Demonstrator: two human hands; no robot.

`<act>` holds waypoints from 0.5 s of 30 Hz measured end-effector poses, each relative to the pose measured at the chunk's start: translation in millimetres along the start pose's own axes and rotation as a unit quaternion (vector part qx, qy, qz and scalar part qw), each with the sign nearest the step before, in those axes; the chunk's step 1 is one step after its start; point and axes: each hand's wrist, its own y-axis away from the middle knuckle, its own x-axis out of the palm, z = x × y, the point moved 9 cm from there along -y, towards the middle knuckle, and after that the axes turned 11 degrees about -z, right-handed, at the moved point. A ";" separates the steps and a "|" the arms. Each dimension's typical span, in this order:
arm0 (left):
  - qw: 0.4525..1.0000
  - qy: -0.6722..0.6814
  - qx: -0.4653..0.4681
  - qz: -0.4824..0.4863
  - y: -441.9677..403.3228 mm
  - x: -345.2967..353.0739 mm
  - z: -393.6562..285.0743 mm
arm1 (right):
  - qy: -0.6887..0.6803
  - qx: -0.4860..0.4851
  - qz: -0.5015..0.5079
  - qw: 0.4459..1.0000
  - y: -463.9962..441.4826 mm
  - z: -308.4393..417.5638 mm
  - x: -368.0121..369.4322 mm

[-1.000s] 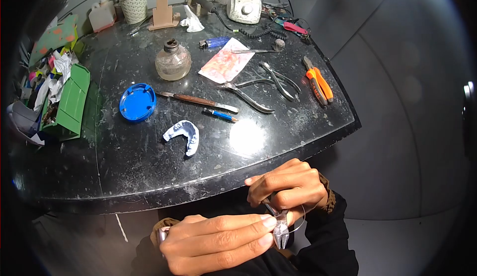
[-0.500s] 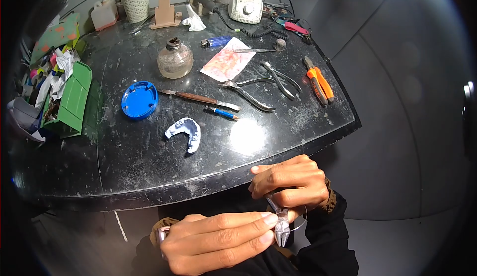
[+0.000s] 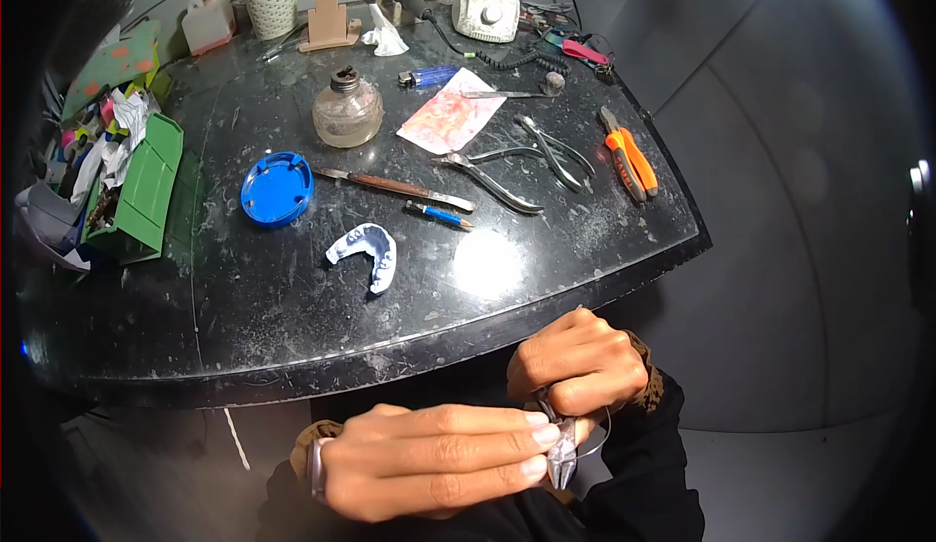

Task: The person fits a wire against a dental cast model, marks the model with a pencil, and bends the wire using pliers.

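Observation:
Below the table's front edge, my right hand [image 3: 582, 362] is closed around the handles of small metal pliers [image 3: 562, 456], whose jaws point down toward me. A thin wire [image 3: 604, 437] curves out from the jaws on the right side and loops up beside my right hand. My left hand [image 3: 439, 456] has its fingers straight and pressed together, the tips closed on the wire against the side of the jaws. Its thumb and the wire's held part are hidden. On the table ahead sits a horseshoe-shaped white dental cast [image 3: 375, 251].
On the dark table [image 3: 283, 318] lie a blue round lid [image 3: 277, 189], a wooden-handled knife [image 3: 400, 187], a blue pencil [image 3: 439, 214], two metal pliers [image 3: 497, 187] [image 3: 554, 157] and orange-handled pliers [image 3: 632, 164]. A glass burner [image 3: 347, 115] stands behind; a green bin [image 3: 146, 191] is at left.
My right hand has turned, its index finger curling in from its outstretched position. Both hands and the pliers have shifted slightly right. The view has moved a little; the table things stay put.

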 end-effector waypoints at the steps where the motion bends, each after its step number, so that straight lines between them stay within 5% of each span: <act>1: 0.999 0.020 -0.010 0.029 -5.5 -1.0 2.3 | -0.016 -0.004 -0.002 1.000 0.4 0.1 1.1; 15: 0.998 0.032 0.033 0.040 -5.7 -2.4 9.8 | -0.114 0.025 0.063 0.991 12.5 -13.3 13.2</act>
